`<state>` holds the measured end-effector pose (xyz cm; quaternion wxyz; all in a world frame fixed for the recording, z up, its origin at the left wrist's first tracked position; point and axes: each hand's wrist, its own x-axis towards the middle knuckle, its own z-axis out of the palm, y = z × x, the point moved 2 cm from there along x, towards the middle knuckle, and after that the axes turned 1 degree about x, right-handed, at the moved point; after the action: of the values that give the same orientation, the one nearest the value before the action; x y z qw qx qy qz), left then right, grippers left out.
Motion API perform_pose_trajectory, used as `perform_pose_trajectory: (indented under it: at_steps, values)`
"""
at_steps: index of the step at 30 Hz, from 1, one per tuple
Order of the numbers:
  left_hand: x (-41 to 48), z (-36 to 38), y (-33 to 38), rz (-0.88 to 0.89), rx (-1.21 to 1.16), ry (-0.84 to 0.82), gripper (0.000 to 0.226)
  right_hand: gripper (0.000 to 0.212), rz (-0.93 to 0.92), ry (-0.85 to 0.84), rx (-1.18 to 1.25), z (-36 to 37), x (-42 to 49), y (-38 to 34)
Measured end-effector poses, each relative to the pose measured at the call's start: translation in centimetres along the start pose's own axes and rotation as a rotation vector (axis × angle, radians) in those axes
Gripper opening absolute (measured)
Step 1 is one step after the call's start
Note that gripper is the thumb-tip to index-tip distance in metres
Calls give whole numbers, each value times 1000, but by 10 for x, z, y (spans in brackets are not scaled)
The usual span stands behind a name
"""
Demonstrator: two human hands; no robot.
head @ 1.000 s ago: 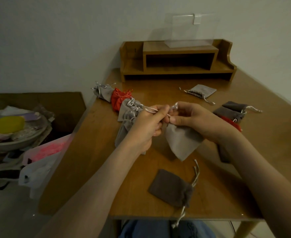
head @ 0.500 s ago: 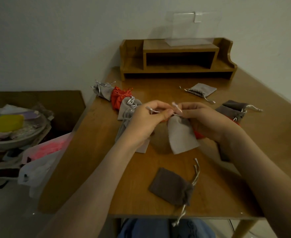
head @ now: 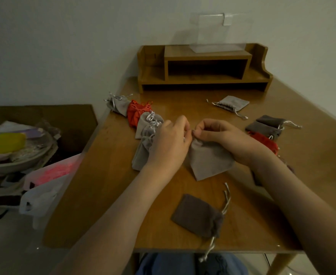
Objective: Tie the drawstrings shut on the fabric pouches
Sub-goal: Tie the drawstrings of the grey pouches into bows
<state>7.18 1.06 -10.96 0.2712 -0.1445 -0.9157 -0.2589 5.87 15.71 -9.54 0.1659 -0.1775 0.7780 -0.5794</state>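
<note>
**Tying step on the light grey pouch, mid-table**

We held the light grey pouch (head: 208, 161) over the middle of the table (head: 107, 195), its neck pointing to twelve o'clock. Our left hand (head: 169, 145) at nine o'clock of it and our right hand (head: 228, 139) at three both had thumb and fingertips curled in, pinching the gathered neck (the cords were hidden behind our fingers, so we could not tell how far the knot had got). We judged the job part done: a row of cinched pouches (head: 141, 153) lay at ten o'clock, a heap of pouches (head: 266, 130) at two, and a dark grey pouch (head: 196, 215) at six with its strings trailing loose. The next move called for drawing both cord ends apart evenly, seating the knot without letting the neck reopen.
</note>
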Motion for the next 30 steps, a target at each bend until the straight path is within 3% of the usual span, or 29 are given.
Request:
perform_pose_trajectory:
  at_steps: [3, 6, 9, 15, 20, 26, 30]
  values:
    - [-2, -1, 4, 82, 15, 104, 8, 31, 26, -32, 159, -1, 0, -1]
    - [-5, -2, 7, 139, 4, 141, 13, 30, 30, -25, 275, -2, 3, 2]
    - [-7, -3, 7, 164, 21, 167, 18, 27, 44, -79, 242, -3, 2, 3]
    - [-7, -2, 5, 166, -40, 69, 26, 7, 7, -63, 187, -9, 0, 5]
    - [-5, 1, 1, 88, -129, 6, 23, 10, -52, -27, 229, -10, 2, 6]
    - [-6, 2, -2, 76, -139, -30, 22, 15, -52, 98, 337, -15, 3, 7]
    - [-7, 0, 0, 98, -91, -24, 23, 23, -73, 266, 111, -17, 4, 10]
